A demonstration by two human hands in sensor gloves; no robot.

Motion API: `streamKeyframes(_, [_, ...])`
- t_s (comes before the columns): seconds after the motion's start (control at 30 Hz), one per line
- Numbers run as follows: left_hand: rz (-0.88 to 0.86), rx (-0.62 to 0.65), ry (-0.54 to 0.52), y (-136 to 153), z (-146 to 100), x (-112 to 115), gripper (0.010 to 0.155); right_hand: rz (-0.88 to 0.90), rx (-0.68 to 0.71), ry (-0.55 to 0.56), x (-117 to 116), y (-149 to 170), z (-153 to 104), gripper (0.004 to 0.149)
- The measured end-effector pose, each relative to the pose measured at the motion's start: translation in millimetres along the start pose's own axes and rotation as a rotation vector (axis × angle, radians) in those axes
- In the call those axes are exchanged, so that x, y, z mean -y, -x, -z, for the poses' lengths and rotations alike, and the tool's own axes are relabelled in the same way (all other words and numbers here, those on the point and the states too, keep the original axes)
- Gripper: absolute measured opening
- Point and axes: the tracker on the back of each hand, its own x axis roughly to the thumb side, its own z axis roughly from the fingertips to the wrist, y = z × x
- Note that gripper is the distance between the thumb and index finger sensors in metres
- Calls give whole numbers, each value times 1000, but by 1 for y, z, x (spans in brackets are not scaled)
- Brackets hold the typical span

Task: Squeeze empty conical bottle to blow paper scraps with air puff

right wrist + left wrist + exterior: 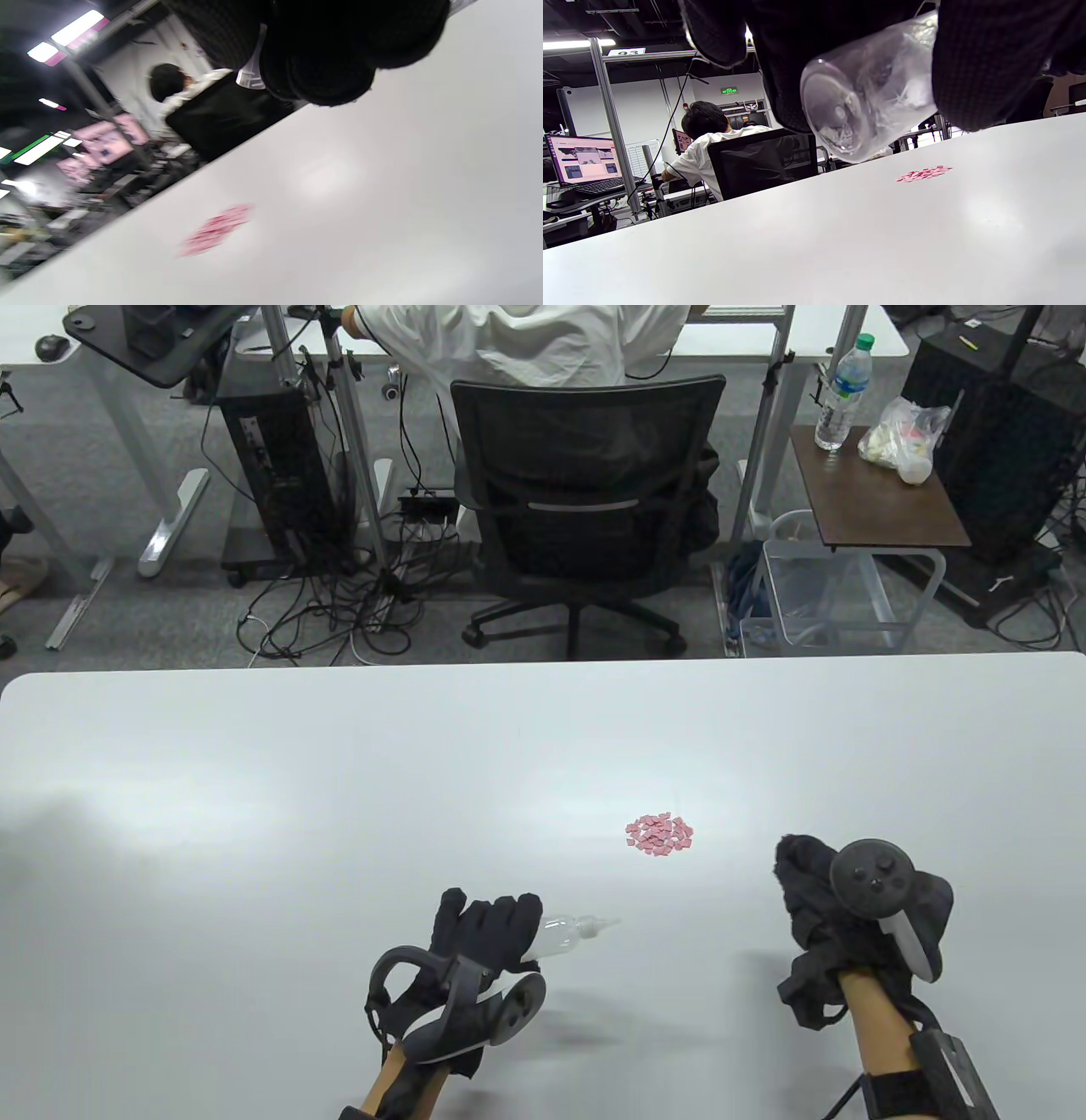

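L hand [475, 933] grips bottle [564, 935], tip twd scraps [660, 835]; R hand [819, 891] curled, empty

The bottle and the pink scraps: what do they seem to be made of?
The bottle, which the left hand holds, looks like clear, soft plastic: the table shows through it, and its wall is glossy. The pink scraps look like matte paper, small flat pieces in a loose pile, though thin card is possible.
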Motion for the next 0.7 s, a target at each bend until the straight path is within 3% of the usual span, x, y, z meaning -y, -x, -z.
streamKeyframes(0.13, [4,-1,17,1,1,1,77,-203,-139,44,5,33,13,46])
streamKeyframes(0.27, [6,-1,29,2,2,2,77,-274,-299,13,4,68,15,45])
streamKeyframes(0.7, [17,10,41,0,3,3,77,-412,-304,-40,-25,93,3,45])
